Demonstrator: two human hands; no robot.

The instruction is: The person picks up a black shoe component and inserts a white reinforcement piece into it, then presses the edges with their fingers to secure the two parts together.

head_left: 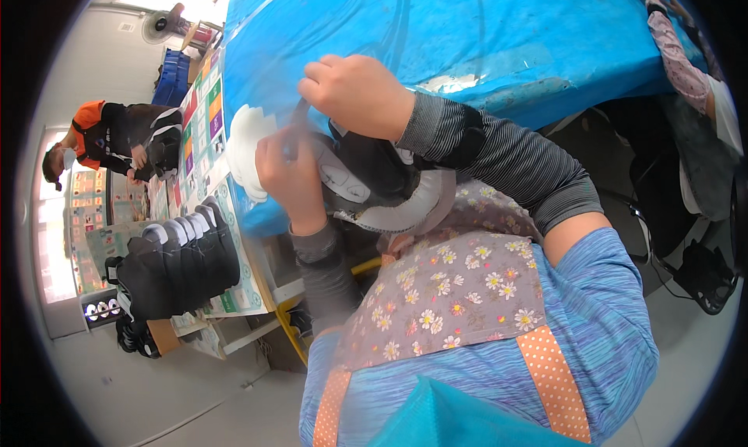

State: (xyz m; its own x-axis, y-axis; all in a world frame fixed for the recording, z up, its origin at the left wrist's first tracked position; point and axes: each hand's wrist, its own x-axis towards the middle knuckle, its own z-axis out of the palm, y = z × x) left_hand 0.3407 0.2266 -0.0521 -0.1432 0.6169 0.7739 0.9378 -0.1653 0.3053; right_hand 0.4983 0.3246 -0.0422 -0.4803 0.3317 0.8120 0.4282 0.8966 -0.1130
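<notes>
A black-and-white padded piece (pixel 374 170) lies against my apron at the table's edge; its white rim is curved and ribbed, and its exact kind is not clear. My right hand (pixel 358 93) is raised above it, fingers closed on a thin dark strap (pixel 301 114), which is blurred. Just below and to the left, my left hand (pixel 290 174) is closed at the lower end of that strap, beside the padded piece. Its fingertips are smeared by motion. Partly behind my left hand, a white scalloped piece (pixel 248 147) rests on the blue cover.
A blue sheet (pixel 327 19) covers the big table ahead. At left, several black padded pieces (pixel 183 252) stand in a row on a side table (pixel 245 279). A co-worker (pixel 109 139) handles dark pieces beyond it. Another person's arm (pixel 678 50) reaches in at far right.
</notes>
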